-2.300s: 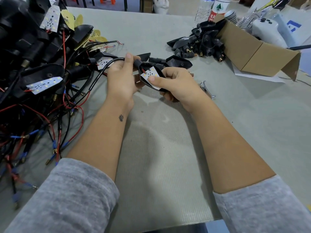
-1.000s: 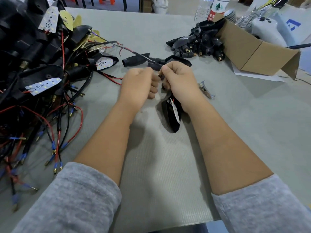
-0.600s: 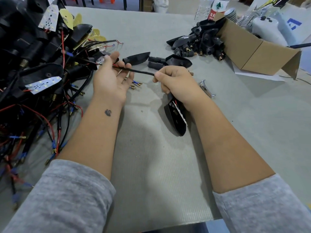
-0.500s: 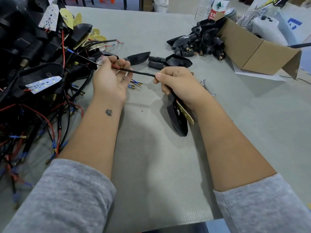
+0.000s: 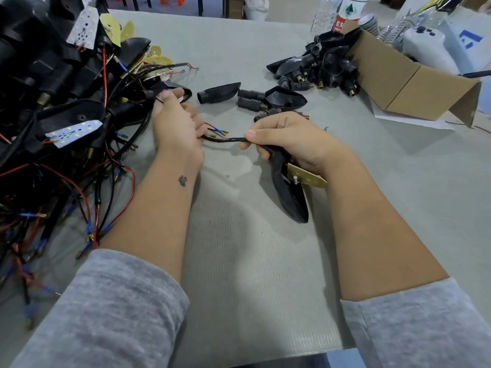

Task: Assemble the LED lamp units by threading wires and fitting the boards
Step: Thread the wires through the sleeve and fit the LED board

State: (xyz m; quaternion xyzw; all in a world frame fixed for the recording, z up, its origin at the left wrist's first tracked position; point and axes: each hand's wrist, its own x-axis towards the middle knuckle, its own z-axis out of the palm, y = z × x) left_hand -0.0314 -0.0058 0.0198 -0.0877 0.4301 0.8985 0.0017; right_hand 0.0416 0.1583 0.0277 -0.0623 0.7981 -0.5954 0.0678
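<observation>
Now slack where half a second ago taut: sheathed cable (image 5: 225, 140) sagging between left hand (image 5: 176, 128) and right hand (image 5: 287, 136). Left fingers curled round the cable's free end, coloured leads (image 5: 216, 130) poking out just beyond. Right thumb and forefinger pinching cable at the stem, remaining fingers wrapped round black housing (image 5: 288, 189), brass-backed board (image 5: 305, 177) tipped out beneath the palm. Threading seemingly done; seating the board likely next.

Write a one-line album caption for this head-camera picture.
Right hand holds a black lamp housing while left hand pulls its sleeved wire.
</observation>
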